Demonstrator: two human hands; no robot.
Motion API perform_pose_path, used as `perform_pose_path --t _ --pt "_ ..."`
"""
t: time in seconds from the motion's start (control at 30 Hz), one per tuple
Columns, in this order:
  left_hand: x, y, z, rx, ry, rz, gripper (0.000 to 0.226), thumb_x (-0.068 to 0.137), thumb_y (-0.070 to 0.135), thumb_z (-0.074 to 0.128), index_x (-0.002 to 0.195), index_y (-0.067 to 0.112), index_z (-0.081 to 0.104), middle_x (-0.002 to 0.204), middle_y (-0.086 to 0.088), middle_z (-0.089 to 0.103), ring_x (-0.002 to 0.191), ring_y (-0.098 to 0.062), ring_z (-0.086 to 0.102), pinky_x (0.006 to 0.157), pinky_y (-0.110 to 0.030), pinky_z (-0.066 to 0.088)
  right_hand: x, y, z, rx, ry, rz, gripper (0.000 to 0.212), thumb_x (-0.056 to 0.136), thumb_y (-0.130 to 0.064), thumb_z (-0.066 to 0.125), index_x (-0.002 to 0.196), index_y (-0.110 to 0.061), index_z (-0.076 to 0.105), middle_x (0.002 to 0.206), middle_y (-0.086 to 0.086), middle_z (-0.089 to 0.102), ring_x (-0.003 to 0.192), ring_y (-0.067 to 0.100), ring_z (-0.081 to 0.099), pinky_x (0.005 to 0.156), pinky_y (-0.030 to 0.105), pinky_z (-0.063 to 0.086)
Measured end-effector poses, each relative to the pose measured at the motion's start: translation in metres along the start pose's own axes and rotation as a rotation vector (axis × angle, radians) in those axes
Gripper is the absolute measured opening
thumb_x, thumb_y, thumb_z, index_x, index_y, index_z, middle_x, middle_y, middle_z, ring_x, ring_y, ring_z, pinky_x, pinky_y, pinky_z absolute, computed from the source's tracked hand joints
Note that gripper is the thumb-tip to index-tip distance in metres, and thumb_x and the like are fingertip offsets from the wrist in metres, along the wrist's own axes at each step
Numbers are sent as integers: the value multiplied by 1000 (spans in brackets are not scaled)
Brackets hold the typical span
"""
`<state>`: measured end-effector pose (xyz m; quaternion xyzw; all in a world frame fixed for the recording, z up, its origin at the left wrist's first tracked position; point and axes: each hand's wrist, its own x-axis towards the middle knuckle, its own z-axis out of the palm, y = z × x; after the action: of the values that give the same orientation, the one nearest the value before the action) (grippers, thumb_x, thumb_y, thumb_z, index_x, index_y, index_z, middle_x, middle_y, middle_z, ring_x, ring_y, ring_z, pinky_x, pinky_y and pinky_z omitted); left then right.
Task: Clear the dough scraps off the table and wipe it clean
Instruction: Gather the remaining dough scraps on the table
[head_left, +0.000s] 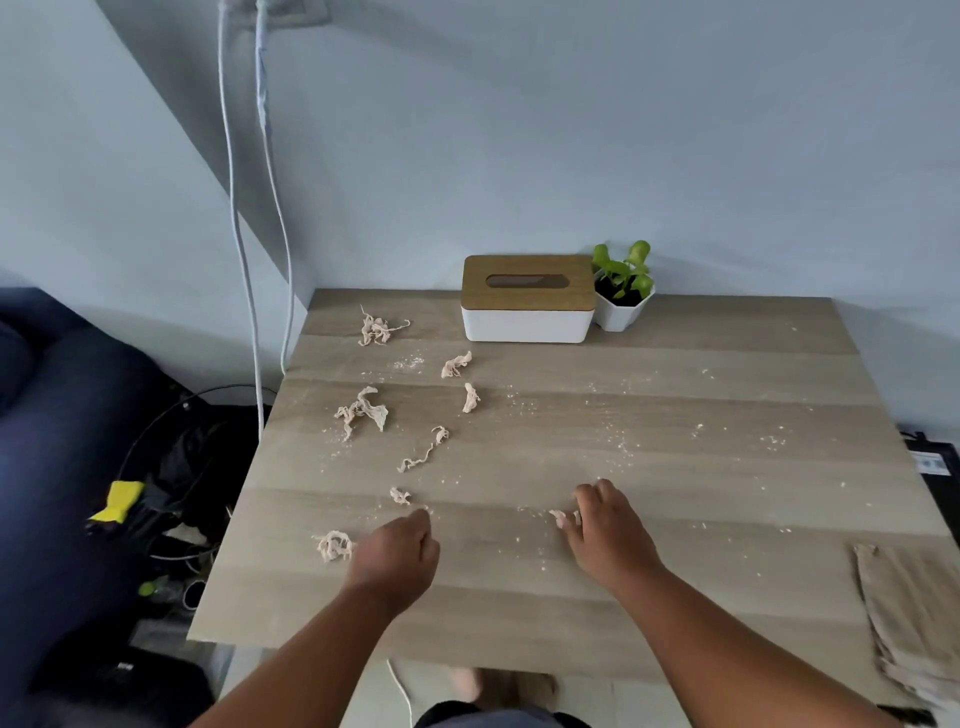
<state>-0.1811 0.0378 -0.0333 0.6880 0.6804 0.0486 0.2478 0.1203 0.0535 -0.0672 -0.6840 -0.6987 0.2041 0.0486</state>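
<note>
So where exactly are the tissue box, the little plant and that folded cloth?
tissue box (527, 325): head view, white front wall.
plant (622, 270): head view, green leaves.
cloth (906, 618): head view, folded middle.

no text, brand or number can be read anywhere. right of the table (571, 597), a dark object (935, 457) carries a pale label. its print is too small to read.

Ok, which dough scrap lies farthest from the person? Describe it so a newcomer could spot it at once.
Start at the tissue box with the wooden lid, standing at the far edge of the table against the wall. Look left of it, near the table's far left corner: the farthest dough scrap lies there. Unlike its neighbours it is a stringy tangle with one thin strand trailing right towards the box.
</note>
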Motion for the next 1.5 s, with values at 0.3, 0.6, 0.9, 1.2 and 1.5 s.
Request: perform_pose_path --t 0.3,0.6,0.9,1.2,1.5 --pt "-33 -20 2 36 73 -164 12 89 32 53 88 20 51 82 -1 66 73 -28 54 60 -31 33 4 -4 8 -96 -85 -22 19 104 -11 41 120 -11 52 117 9 52 106 26 54 78 33 45" --pt "-56 -41 3 53 173 -234 17 95 35 52 87 20 48 78 -3 65 77 -33 63 58 -34 31 15 -33 -6 -12 -192 -107 26 94 0 40 114 -13 50 116 8 52 103 25 54 85 36 51" --pt "-58 -73 -6 28 220 -271 25 99 47 48 110 25 47 94 -1 72 89 -29 69 65 -34 44 33 -74 1 -2 -253 -204 30 90 6 44 112 -11 55 115 11 55 98 27 56 85 38 53" --pt "-44 -106 1 18 149 -358 46 96 57 45 127 25 34 102 -6 72 95 -33 69 68 -37 46 51 -113 24 -19 -146 -297 27 109 -32 43 106 -7 53 105 13 59 93 34 60 71 37 40" --pt "-21 -117 -3 31 113 -258 33 102 54 38 112 23 43 101 -4 68 95 -30 67 63 -34 39 60 -155 30 -34 -229 -325 27 110 -39 39 101 -14 42 105 13 64 94 35 64 66 36 36"
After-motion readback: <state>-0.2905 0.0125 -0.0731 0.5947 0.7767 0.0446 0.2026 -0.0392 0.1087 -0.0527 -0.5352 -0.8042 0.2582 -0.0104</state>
